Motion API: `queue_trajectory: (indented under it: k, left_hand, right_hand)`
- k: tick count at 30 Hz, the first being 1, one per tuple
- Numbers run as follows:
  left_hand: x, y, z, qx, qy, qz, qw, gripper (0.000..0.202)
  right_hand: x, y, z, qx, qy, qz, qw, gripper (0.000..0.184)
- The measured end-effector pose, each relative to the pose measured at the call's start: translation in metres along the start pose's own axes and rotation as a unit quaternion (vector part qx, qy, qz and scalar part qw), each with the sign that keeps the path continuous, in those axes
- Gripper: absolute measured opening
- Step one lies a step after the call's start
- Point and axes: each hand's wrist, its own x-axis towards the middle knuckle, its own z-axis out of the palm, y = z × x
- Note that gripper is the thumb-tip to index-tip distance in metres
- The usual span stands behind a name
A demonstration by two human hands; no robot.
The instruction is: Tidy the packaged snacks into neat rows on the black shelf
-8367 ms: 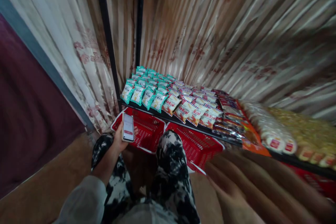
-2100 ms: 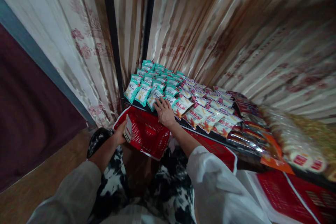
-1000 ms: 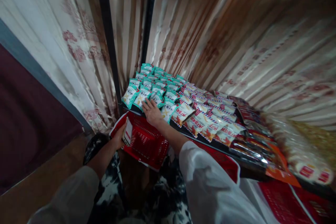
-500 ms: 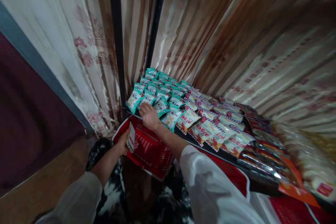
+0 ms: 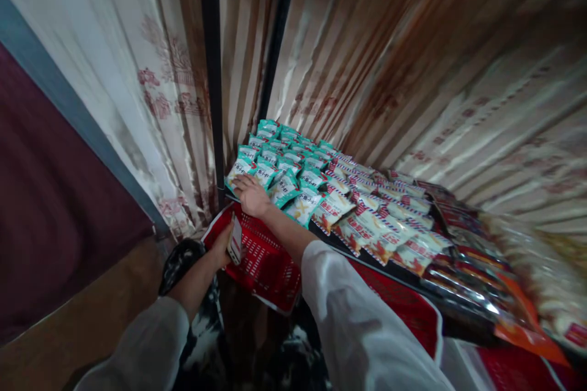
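Note:
My left hand [image 5: 221,248] is closed around a smartphone [image 5: 235,241], held upright with its lit screen turned to the right, above the red basket [image 5: 266,256]. Over the front row of green-and-white snack packets [image 5: 302,206] lies my right hand [image 5: 252,197], palm down, fingers stretched toward the front left packet [image 5: 240,170]. Its fingertips seem to touch that packet's lower edge; nothing shows in its grip. Several rows of these packets stand tilted back on the dark shelf, and part of the front row is hidden behind my right hand.
White-and-red snack packets [image 5: 358,229] adjoin the green ones on the right, followed by dark glossy packets [image 5: 463,281] and a large clear bag [image 5: 523,256]. Pleated curtains [image 5: 367,61] hang behind the shelf. A dark post [image 5: 213,73] rises at its left end. Another red basket [image 5: 408,302] sits below.
My right hand has shifted slightly left across the front packets, toward the leftmost one. My left hand still holds the smartphone. The view has moved a little.

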Motion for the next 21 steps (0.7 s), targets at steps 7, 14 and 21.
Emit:
queue_trajectory:
  k: [7,14,21]
  left_hand:
    - [-0.015,0.006,0.001,0.014,0.016,-0.01,1.0,0.06]
    - [-0.022,0.006,0.002,-0.047,-0.027,0.011,0.998,0.053]
    - [-0.037,0.0,0.012,-0.062,-0.061,0.025,0.996,0.051]
  right_hand:
    - [-0.082,-0.018,-0.027,0.124,0.143,0.127,0.974,0.035]
    - [-0.265,-0.088,-0.052,0.183,0.285,0.537,0.773,0.037]
    - [-0.366,-0.158,-0.015,0.307,0.188,0.701,0.615,0.056]
